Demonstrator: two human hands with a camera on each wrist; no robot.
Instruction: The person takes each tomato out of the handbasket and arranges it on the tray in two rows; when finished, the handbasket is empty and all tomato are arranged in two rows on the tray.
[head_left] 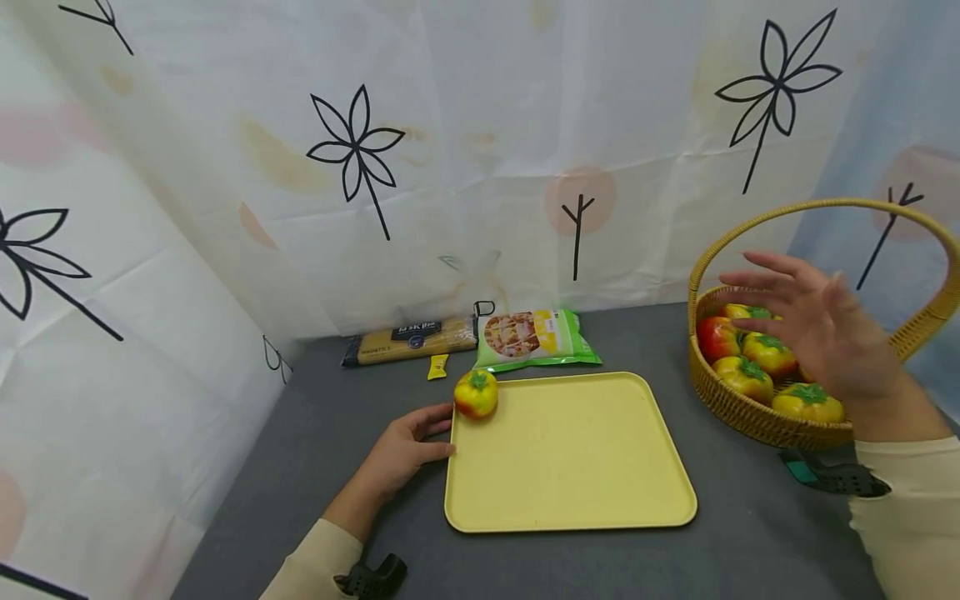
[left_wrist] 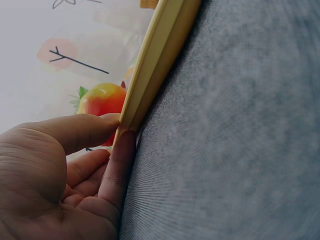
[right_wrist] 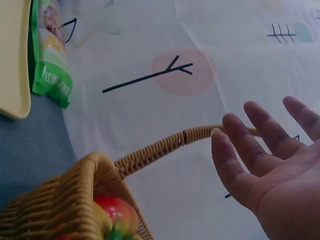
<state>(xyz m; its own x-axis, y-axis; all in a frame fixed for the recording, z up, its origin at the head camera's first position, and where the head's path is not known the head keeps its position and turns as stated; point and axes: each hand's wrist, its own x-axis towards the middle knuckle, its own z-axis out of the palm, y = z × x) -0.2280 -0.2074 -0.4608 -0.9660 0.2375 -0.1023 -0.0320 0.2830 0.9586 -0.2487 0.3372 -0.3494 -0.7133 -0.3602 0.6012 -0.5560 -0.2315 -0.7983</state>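
Note:
A yellow tray [head_left: 570, 467] lies flat on the grey table. One yellow-red tomato-like fruit [head_left: 476, 393] sits on its far left corner. My left hand [head_left: 408, 446] is at the tray's left edge; in the left wrist view the hand [left_wrist: 120, 129] pinches the tray's rim [left_wrist: 155, 60] between thumb and forefinger, with the fruit [left_wrist: 102, 100] just beyond. My right hand [head_left: 810, 325] hovers with spread fingers over a wicker basket [head_left: 750, 412] holding several similar fruits [head_left: 746, 375]. It holds nothing. In the right wrist view that hand [right_wrist: 265, 170] is beside the basket's handle [right_wrist: 165, 145].
Behind the tray lie a spaghetti pack [head_left: 412, 340], a small yellow sachet [head_left: 438, 366] and a green snack bag [head_left: 534, 337]. A flower-printed curtain closes off the back and left. A black and teal strap [head_left: 832, 477] lies in front of the basket.

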